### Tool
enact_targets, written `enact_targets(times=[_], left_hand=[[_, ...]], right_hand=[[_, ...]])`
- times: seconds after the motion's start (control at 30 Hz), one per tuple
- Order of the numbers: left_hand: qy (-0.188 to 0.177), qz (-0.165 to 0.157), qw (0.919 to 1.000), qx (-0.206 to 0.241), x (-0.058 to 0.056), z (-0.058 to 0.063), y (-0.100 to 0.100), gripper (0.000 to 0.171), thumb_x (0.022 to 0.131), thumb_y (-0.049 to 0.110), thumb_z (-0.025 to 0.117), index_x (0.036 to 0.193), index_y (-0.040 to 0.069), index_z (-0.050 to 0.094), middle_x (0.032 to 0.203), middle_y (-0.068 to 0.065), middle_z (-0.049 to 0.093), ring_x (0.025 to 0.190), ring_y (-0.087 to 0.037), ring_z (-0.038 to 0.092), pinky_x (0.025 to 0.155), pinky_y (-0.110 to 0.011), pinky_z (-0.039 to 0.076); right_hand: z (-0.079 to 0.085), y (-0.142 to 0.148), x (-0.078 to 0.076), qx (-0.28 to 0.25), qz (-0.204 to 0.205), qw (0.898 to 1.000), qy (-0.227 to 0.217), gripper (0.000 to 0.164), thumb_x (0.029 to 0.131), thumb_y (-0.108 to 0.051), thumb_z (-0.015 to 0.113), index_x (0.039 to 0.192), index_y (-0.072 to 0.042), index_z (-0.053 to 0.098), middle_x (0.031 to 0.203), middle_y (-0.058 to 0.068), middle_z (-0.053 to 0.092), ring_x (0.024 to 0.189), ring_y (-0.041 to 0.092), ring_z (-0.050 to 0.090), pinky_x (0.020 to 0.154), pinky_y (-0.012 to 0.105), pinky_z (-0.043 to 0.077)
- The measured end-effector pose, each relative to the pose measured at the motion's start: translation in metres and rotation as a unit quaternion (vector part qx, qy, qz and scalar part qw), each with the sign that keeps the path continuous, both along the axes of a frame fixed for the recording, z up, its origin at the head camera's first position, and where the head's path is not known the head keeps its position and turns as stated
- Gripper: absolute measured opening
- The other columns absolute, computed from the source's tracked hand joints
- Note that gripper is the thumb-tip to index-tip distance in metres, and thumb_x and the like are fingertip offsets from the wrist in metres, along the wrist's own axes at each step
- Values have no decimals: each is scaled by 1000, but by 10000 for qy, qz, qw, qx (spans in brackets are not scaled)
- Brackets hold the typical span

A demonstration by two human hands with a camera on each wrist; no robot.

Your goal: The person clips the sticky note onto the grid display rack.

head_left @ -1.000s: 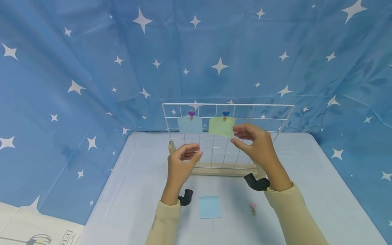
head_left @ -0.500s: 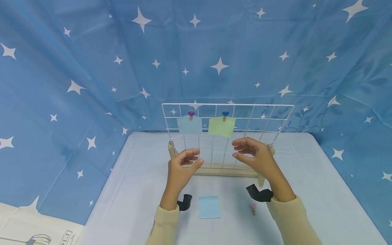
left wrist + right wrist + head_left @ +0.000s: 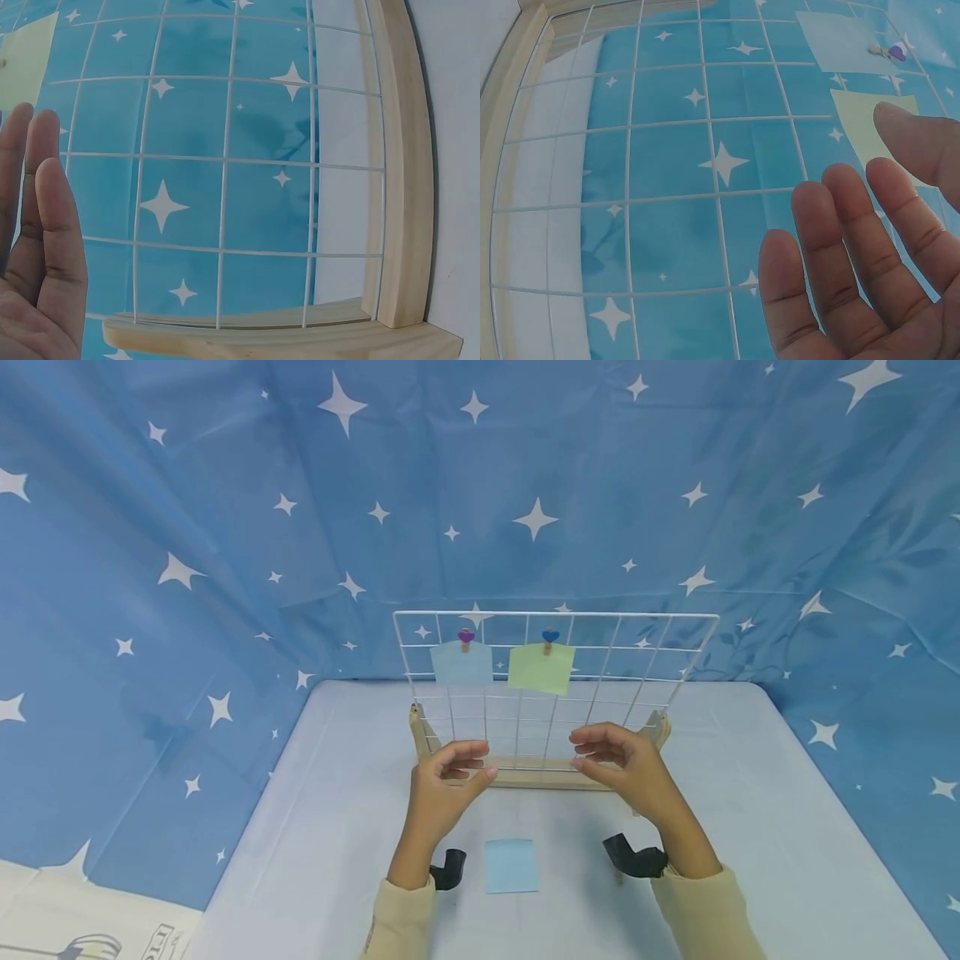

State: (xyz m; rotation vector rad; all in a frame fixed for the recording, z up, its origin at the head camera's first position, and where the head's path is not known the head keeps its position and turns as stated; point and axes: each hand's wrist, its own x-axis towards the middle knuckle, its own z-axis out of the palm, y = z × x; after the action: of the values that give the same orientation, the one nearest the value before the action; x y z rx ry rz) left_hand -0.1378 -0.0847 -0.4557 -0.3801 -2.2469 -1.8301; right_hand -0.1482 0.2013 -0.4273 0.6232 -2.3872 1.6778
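Observation:
A white wire grid [image 3: 517, 700] stands upright in a wooden stand [image 3: 551, 778]. On its upper part hang a blue note [image 3: 461, 665], under a clothespin with a purple heart [image 3: 466, 637], and a green note [image 3: 540, 670], under a clothespin with a blue heart [image 3: 551, 637]. My left hand [image 3: 446, 785] hovers before the grid's lower left, fingers relaxed, holding nothing. Likewise bare, my right hand [image 3: 626, 768] is in front of the lower right. A second blue note [image 3: 512, 866] lies flat on the table between the wrists. Another clothespin [image 3: 618, 877] is mostly hidden behind the right wrist's black strap piece.
The white table [image 3: 315, 827] runs under everything. A blue curtain with white stars [image 3: 420, 468] hangs behind and at the sides. Printed pale cloth [image 3: 90, 914] shows at the lower left.
Both hands have come down and back from the grid; the right has left the green note's edge. The clothespin on the table has become mostly covered by the right wrist.

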Motion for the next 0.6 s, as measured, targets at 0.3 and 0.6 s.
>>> enact_targets(times=[0.3,0.6], left_hand=[[-3,-75,9999,-89,2,-9,-3,31,93,12,86,123,5,78,119,-8,80,104,-29,75,90,-47,63],[-187,-109,9997,-100,7,-15,-4,33,93,12,86,124,3,77,119,-7,79,104,-27,75,90,-35,61]], right_hand=[[-10,4,5,-31,33,9999,97,25,93,9,78,118,6,74,113,3,76,102,7,72,90,16,58],[-18,8,10,-115,-74,9999,24,25,92,10,78,117,6,74,111,-7,76,99,6,72,90,15,57]])
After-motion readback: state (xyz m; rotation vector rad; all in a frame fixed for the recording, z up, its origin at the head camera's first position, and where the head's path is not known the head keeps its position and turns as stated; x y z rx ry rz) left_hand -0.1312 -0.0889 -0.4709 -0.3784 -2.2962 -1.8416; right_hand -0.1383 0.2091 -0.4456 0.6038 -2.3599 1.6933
